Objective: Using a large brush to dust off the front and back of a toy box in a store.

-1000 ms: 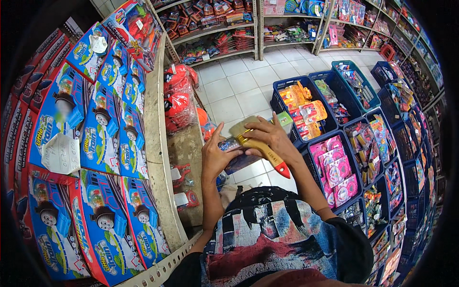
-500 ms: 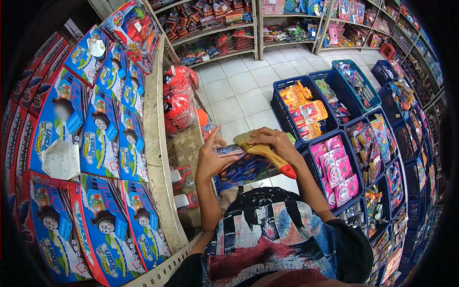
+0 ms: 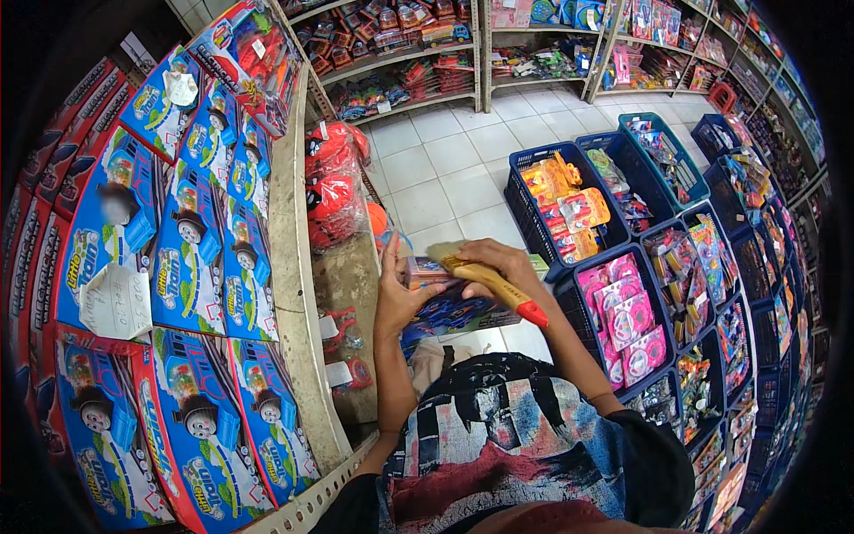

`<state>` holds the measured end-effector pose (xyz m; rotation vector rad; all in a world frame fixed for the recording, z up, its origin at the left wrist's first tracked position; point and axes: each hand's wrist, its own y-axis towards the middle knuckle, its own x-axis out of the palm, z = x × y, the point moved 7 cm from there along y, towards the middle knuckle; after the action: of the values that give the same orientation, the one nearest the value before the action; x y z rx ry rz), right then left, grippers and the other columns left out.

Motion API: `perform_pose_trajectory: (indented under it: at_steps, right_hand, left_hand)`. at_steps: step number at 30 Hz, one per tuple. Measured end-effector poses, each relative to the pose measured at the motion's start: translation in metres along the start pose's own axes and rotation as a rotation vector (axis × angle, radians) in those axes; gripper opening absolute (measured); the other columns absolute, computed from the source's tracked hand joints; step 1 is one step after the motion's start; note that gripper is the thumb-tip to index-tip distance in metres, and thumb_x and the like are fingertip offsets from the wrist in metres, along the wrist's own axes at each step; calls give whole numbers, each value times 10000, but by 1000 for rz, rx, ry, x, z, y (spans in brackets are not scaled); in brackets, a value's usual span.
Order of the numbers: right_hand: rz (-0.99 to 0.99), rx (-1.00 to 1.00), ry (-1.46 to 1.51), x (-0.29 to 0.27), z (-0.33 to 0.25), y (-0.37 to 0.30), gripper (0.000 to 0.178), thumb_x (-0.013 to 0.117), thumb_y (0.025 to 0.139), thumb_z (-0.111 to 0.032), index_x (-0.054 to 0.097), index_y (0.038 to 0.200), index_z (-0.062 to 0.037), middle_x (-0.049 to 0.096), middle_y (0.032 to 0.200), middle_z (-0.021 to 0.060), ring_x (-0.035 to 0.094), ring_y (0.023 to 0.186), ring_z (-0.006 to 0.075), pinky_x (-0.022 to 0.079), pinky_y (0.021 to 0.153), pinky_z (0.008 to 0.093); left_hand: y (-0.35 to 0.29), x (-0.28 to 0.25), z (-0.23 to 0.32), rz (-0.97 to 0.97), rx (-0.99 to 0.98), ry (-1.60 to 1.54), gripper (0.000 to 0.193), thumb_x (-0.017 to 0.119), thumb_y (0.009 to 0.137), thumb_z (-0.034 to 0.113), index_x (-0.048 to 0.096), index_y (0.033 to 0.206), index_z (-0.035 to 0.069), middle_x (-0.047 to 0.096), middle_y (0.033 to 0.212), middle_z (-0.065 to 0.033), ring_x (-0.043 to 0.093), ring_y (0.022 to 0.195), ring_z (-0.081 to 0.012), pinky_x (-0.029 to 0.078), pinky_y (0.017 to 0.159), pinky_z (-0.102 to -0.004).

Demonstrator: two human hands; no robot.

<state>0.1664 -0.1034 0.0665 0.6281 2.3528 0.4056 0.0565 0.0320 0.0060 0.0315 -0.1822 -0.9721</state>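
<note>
My right hand (image 3: 500, 267) is closed around a wide paintbrush (image 3: 492, 283) with a yellow wooden handle and a red end. Its pale bristles point left, over a small colourful box (image 3: 420, 267). My left hand (image 3: 400, 292) grips this box at its left side, thumb laid across the near edge and fingers upright behind. The bristles seem to touch the box or hover just over it; I cannot tell which. Beneath both hands lie blue packaged toys (image 3: 454, 313), partly hidden by the hands.
Boxed toy trains (image 3: 191, 231) are stacked on a shelf at my left. Red plastic-wrapped toys (image 3: 334, 191) sit beside it. To the right stand blue crates (image 3: 559, 254) of packaged toys. Far shelves (image 3: 400, 62) hold more goods above a white tiled floor (image 3: 436, 169).
The brush has swung slightly left and its bristles are now over the box. The box is tilted differently, and my left fingers stand more upright.
</note>
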Motion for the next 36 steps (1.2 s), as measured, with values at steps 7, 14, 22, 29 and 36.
perform_pose_trajectory:
  at_steps: [7, 14, 22, 29, 36]
  right_hand:
    - [23, -166, -30, 18, -31, 5, 461, 757, 723, -325, 630, 1070, -50, 613, 1145, 146, 602, 1028, 305, 465, 886, 377]
    - [132, -51, -92, -6, -5, -12, 386, 743, 738, -259, 638, 1039, -42, 644, 1067, 158, 611, 1016, 311, 467, 889, 374]
    - [96, -100, -28, -2, -26, -15, 406, 734, 750, -295, 634, 1054, -44, 615, 1123, 158, 598, 1037, 308, 471, 888, 381]
    - [188, -1, -73, -15, -20, -33, 412, 760, 723, -289, 643, 1051, -67, 620, 1084, 124, 645, 943, 262, 528, 774, 313]
    - [240, 18, -49, -33, -17, -53, 389, 772, 698, -166, 653, 1054, -66, 626, 1070, 148, 640, 961, 269, 520, 786, 311]
  left_hand:
    - [0, 9, 9, 79, 111, 244, 1045, 801, 636, 34, 149, 1451, 63, 616, 1062, -178, 606, 982, -235, 498, 845, -319]
    - [-5, 4, 22, 79, 102, 110, 1092, 801, 624, -20, 105, 1460, 73, 638, 972, -150, 629, 883, -198, 501, 784, -294]
    - [-7, 32, 16, -33, 100, 212, 1128, 838, 612, 78, 100, 1465, 81, 631, 1026, -185, 620, 956, -236, 506, 821, -334]
    - [-12, 57, 37, -135, 133, 208, 1202, 853, 607, 106, 12, 1465, 82, 559, 1162, -209, 637, 931, -245, 536, 778, -322]
    - [-18, 78, 26, -231, 22, 47, 1204, 841, 585, 33, 30, 1472, 96, 542, 1180, -204, 641, 902, -223, 541, 761, -311]
